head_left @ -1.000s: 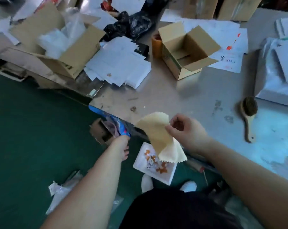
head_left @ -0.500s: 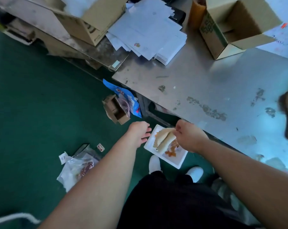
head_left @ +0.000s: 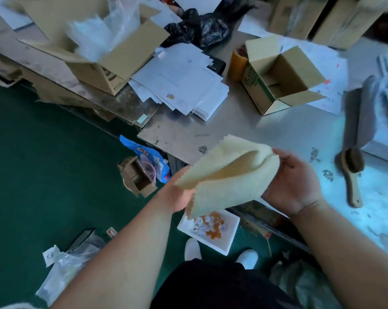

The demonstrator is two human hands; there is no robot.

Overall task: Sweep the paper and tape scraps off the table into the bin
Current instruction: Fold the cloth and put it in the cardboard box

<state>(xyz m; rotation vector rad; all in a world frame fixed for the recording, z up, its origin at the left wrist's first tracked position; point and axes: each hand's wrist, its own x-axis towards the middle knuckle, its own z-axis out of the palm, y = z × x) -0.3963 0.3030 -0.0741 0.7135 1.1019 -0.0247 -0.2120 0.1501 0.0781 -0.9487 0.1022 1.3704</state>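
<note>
A pale yellow cloth with zigzag edges (head_left: 228,175) is held between both hands over the table's front edge. My left hand (head_left: 177,195) grips its lower left corner and my right hand (head_left: 293,186) grips its right side. Directly below, on the green floor, a white tray (head_left: 226,244) holds orange and white scraps (head_left: 211,226). The grey metal table (head_left: 277,134) has small dark specks (head_left: 328,175) near a wooden-handled brush (head_left: 352,175) at the right.
An open small cardboard box (head_left: 282,79), an orange tape roll (head_left: 237,63), a stack of white papers (head_left: 179,81), a large box with plastic (head_left: 104,47) and black bags (head_left: 195,27) crowd the table's back. A small box (head_left: 137,177) and plastic bags (head_left: 66,268) lie on the floor.
The cloth was bunched in my right hand down over the white tray; now it is raised and spread between both hands. My left hand has taken hold of it.
</note>
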